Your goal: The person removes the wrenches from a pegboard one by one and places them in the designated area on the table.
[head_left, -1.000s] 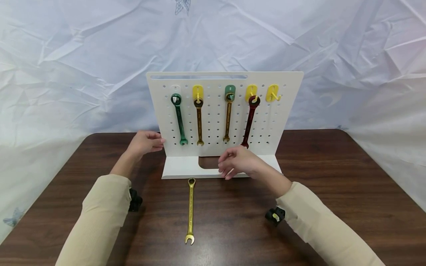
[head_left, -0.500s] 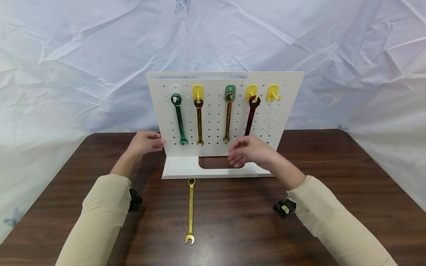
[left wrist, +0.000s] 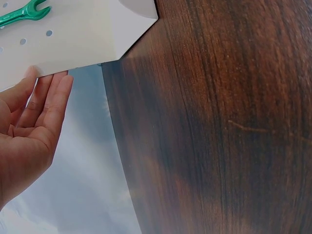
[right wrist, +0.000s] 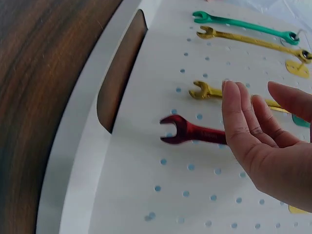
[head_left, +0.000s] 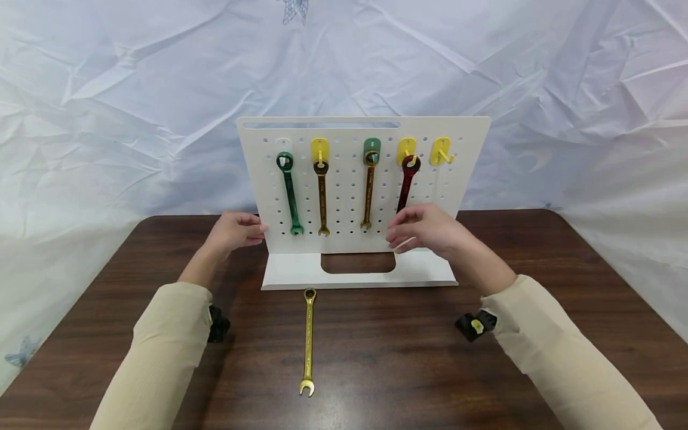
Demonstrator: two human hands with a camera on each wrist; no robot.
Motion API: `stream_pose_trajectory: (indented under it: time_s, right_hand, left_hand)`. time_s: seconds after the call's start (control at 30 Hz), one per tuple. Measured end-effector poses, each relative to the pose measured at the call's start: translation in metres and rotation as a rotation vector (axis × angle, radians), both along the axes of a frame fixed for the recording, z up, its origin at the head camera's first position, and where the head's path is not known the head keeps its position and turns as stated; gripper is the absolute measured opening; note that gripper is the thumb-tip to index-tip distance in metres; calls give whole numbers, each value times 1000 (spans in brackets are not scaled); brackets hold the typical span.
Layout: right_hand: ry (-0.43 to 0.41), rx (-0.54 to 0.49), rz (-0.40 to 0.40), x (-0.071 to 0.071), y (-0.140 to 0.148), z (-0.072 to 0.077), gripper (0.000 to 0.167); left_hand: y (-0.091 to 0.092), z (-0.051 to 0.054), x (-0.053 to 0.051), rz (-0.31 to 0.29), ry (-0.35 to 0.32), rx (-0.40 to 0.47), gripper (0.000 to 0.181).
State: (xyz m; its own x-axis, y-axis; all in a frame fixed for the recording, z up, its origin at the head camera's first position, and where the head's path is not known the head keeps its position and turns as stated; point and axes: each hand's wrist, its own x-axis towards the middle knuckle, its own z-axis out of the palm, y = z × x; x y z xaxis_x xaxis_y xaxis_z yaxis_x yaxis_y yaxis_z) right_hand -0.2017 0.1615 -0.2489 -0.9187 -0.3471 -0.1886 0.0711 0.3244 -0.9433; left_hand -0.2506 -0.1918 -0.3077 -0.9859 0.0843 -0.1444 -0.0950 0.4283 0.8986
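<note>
My left hand [head_left: 233, 230] holds the left edge of the white pegboard [head_left: 344, 239], thumb at the front and fingertips at the edge in the left wrist view. My right hand [head_left: 424, 228] is in front of the red combination wrench [head_left: 407, 185], fingers loosely bent and holding nothing. It covers that wrench's lower end in the head view. Also hanging on hooks are a green wrench [head_left: 291, 194] and two gold wrenches, the left gold wrench [head_left: 322, 200] and the right gold wrench [head_left: 368, 194]. Another gold wrench [head_left: 308, 343] lies on the table before the stand.
A yellow hook [head_left: 441, 151] at the board's far right bears no wrench. The board's base [head_left: 292, 272] rests on the dark wooden table [head_left: 376, 370]. Behind hangs a pale, wrinkled cloth [head_left: 161, 89].
My right hand has moved right and up, from the base's cutout to in front of the red wrench. My left hand and the wrenches have stayed in place.
</note>
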Motion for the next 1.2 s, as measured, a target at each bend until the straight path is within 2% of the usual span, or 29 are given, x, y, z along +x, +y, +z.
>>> stream_pose_trajectory:
  time_s: [0.27,0.53,0.93,1.2]
  right_hand:
    - [37,37,-35,-5,12,9,26]
    - [75,-3,-46,-7,23,20,19]
    - [119,48,-112,-11,27,32,29]
    - [133,-10,-134,-14,22,34,30]
  left_hand:
    - [0,-1,0,-7,11,-17,32]
    - [0,0,0,-4,2,-11,31]
    - [-1,0,-1,-3,-3,-19,31]
    - [0,1,-1,-1,-6,-31,32]
